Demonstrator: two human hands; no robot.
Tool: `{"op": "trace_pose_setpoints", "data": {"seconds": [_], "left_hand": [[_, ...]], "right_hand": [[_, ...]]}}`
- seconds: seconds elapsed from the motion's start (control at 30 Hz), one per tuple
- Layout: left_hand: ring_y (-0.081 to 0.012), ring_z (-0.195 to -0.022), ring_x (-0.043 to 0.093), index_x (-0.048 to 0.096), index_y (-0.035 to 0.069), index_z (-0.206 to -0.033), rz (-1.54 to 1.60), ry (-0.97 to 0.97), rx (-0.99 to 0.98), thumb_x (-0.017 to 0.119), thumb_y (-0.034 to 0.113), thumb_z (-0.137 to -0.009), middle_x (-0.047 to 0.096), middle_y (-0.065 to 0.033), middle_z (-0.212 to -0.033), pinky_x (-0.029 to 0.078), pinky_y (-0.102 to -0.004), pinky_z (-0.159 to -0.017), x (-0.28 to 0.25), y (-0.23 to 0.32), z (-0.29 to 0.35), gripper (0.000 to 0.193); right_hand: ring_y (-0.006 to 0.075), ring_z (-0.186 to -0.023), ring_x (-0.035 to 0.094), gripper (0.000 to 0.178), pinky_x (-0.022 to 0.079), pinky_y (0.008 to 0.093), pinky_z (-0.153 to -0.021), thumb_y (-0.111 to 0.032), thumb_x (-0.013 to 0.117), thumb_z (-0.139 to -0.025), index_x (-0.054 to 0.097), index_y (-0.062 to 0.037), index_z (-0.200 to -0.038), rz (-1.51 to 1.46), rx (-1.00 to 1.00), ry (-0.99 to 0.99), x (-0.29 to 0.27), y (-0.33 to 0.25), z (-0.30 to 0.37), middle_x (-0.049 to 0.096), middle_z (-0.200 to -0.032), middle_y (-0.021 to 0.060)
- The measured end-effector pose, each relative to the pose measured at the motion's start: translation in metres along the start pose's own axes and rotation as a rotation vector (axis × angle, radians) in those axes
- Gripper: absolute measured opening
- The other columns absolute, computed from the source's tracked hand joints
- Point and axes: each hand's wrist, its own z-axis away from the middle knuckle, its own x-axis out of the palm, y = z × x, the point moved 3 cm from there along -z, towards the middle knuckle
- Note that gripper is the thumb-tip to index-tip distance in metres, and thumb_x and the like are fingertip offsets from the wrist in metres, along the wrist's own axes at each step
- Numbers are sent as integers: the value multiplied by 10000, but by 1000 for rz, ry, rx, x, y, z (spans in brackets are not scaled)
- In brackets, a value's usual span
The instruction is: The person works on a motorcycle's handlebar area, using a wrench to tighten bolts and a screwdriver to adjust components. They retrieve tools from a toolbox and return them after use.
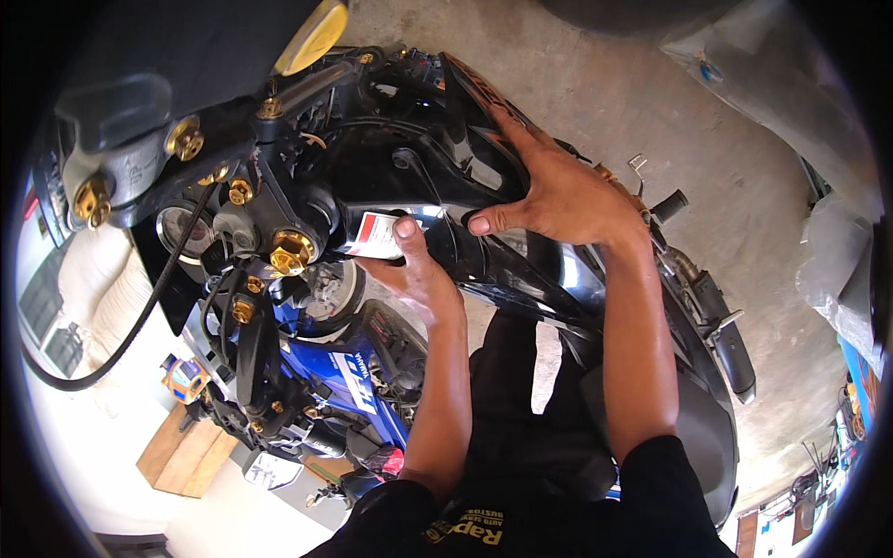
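From here, the right hand's spread open on the black bodywork under it, left hand's at the near edge, can't tell if gripping, with roomy concrete floor beyond the right one.

Smooth, glossy plastic is seen on the black body panels, where light is thrown back in bright patches. A paper-like face is shown by the white-and-red label. The gold bolt is made of metal with a bright shine. The blue panel is finished in glossy plastic. The shirt is made of matt cloth. Dull concrete is seen on the floor, and creased, shiny plastic in the clear sheet.
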Motion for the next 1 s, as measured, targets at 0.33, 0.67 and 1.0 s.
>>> {"op": "trace_pose_setpoints", "data": {"seconds": [0.33,0.67,1.0], "left_hand": [[-346,-1342,497,190,-27,-1604,145,21,-30,760,698,-837,448,-266,-1496,382,-457,-1166,-3,-2,6,1199],[-292,-1131,627,409,-2,-1443,143,31,-5,796,660,-820,534,-191,-1313,602,-424,-968,-8,-1,-3,988],[-294,-976,723,405,-28,-1354,195,-38,156,743,575,-911,607,-217,-1225,691,-405,-838,1,14,1,822]], "right_hand": [[380,-1303,584,693,469,428,-1078,-261,835,-842,557,-10,-1426,-99,-93,57,-25,20,14,605,-1379,262],[349,-942,719,350,548,417,-840,-192,849,-809,727,47,-1033,160,217,3,-39,56,77,741,-958,198],[352,-892,705,545,532,441,-797,-361,942,-681,696,39,-956,-32,261,239,-1,58,111,716,-925,198]]}}
